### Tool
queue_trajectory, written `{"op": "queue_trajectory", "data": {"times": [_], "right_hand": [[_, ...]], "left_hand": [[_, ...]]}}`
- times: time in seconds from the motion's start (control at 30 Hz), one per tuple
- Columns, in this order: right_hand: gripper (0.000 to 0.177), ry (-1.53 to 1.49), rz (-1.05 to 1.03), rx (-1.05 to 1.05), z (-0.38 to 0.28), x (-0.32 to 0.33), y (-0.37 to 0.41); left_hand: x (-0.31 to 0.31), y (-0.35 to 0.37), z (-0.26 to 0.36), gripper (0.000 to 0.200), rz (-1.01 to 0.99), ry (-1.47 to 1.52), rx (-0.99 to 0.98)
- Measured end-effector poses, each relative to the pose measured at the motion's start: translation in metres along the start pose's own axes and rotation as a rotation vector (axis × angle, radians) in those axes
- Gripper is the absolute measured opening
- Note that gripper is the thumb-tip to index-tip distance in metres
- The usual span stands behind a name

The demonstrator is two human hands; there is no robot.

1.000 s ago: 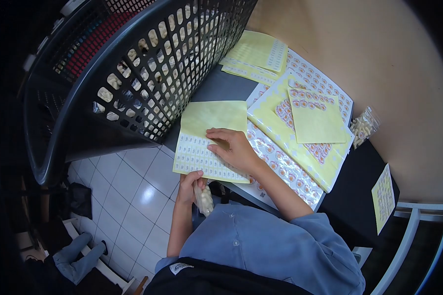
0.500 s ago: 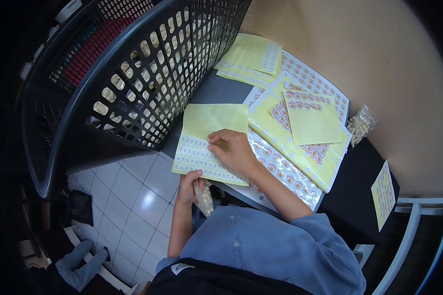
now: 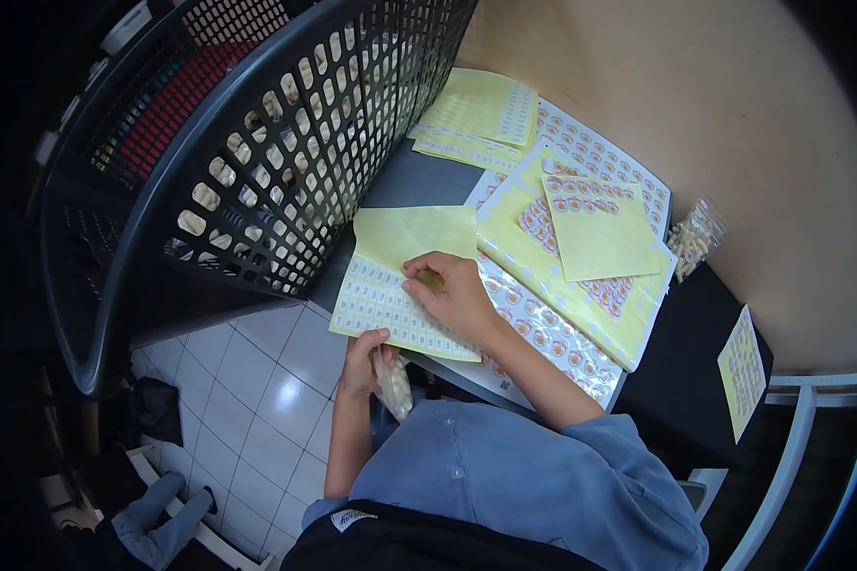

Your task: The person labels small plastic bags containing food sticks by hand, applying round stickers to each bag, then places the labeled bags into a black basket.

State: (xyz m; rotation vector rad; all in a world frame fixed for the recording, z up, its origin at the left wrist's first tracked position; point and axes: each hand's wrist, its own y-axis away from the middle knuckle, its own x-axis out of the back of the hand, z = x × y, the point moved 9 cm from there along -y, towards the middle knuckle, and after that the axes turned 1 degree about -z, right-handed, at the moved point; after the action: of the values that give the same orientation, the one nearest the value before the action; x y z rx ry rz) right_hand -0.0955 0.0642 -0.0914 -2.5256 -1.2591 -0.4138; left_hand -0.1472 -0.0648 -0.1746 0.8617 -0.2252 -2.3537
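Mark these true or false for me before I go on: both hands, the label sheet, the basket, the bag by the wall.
1. The left hand holds a bag. True.
2. The right hand is inside the basket. False: it is over the label sheet.
3. The far part of the label sheet is plain yellow. True.
4. The basket has solid walls. False: they are full of holes.
5. The bag by the wall is opaque. False: it is clear, with pale pieces showing.

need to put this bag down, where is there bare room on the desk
Bare: the grey tabletop between basket, upper yellow sheets and label sheet; the black surface between the large yellow sheet and the far-right sheet. Crowded: the middle, where sheets overlap.
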Motion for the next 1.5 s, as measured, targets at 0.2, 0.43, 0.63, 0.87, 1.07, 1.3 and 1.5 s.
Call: {"op": "queue_trajectory", "data": {"times": [0.2, 0.43, 0.63, 0.87, 1.07, 1.3, 1.5], "right_hand": [[0.012, -0.048, -0.019, -0.007, 0.002, -0.002, -0.002], [0.017, 0.038, 0.118, 0.114, 0.007, 0.01, -0.022], [0.044, -0.331, 0.075, 0.143, -0.04, 0.029, 0.004], [0.092, -0.388, -0.087, 0.262, -0.1, 0.042, 0.058], [0.084, -0.44, 0.468, 0.119, -0.078, 0.128, 0.072], [0.083, -0.43, 0.63, 0.123, -0.082, 0.163, 0.089], [0.081, -0.44, 0.74, 0.134, -0.072, 0.177, 0.098]], "left_hand": [[0.0, -0.002, 0.002, 0.031, 0.033, -0.032, 0.01], [0.028, 0.031, 0.039, 0.05, 0.196, -0.005, -0.177], [0.004, 0.049, 0.075, 0.052, 0.099, 0.087, -0.334], [-0.103, 0.03, 0.122, 0.057, -0.034, -0.121, -0.669], [-0.166, 0.01, 0.106, 0.042, -0.313, -0.225, -0.57], [-0.194, -0.003, 0.106, 0.039, -0.422, -0.156, -0.54], [-0.227, 0.009, 0.079, 0.033, -0.665, -0.139, -0.519]]}}
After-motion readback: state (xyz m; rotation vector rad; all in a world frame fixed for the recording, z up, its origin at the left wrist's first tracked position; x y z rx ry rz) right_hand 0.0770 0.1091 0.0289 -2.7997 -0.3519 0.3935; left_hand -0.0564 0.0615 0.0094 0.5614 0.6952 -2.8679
